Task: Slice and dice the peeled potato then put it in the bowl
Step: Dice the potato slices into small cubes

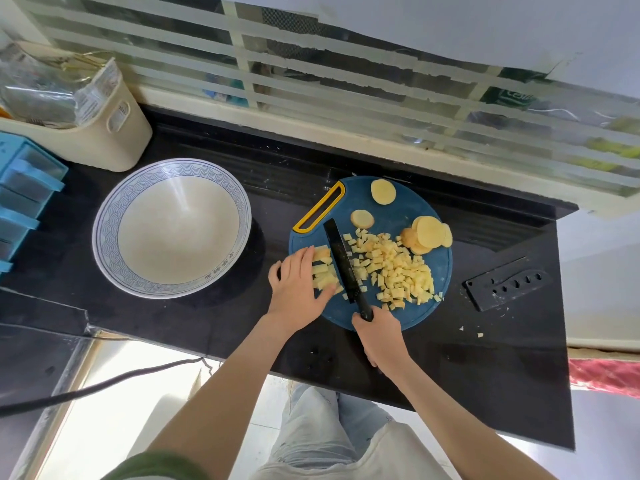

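Tabletop (pixel 242 323): black, carrying everything, and cut off at the left edge.
Bowl (pixel 104 233): one, just left of the left hand, with nothing in it.
Cutting board (pixel 391 206): one, blue, under both hands.
Diced potato (pixel 398 268): a heap right of the blade, beyond the right hand. Far too many cubes to count!
Left hand (pixel 296 289): fingers laid fairly flat, pressing on the potato strips (pixel 323 271) and partly hiding them.
Right hand (pixel 379 336): wrapped around the handle, which is mostly hidden.
Knife (pixel 341 261): one, its blade down between strips and heap.
Slices (pixel 427 235): an overlapping stack, count unclear, plus two loose rounds beyond the knife.
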Tool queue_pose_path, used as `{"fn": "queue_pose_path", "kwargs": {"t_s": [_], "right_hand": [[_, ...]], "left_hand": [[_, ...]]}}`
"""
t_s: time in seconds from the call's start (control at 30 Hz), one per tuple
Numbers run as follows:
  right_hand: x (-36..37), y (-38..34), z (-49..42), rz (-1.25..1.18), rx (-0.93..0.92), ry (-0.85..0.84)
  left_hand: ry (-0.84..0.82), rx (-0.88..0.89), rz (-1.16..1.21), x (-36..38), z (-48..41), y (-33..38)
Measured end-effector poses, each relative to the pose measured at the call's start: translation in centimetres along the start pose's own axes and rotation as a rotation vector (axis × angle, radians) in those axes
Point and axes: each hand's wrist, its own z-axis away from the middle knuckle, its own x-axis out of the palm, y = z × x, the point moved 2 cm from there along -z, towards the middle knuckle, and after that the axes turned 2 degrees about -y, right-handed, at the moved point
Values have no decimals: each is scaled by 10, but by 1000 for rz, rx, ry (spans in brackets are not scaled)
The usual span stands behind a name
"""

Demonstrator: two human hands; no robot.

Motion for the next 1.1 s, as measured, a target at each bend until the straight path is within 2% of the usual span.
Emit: {"fn": "queue_pose_path", "kwargs": {"t_s": [0.1,0.2,0.33,0.53,0.67,0.83,1.0,1.1], "right_hand": [[-5,-2,-3,-17,8,15],[-9,-7,-6,-17,-3,19],[-10,-10,-9,8,-12,5],[-10,-13,-9,39,-15,-8],[-8,-16,-9,60,-23,-12],[-11,-18,-11,64,-24,-19],[-12,-23,-10,114,-47,-36],[-12,-24,-11,127,-54,-34]], "left_hand": [[137,-51,68,-8,-1,1],[120,-176,113,-14,-9,-1],[88,-297,290,-20,-19,-4],[-38,-185,475,-18,-23,-8],[-120,-84,457,-23,-23,-12],[-115,-27,471,-30,-25,-14],[17,15,530,-40,-29,-10],[-22,106,481,-40,-38,-3]]}}
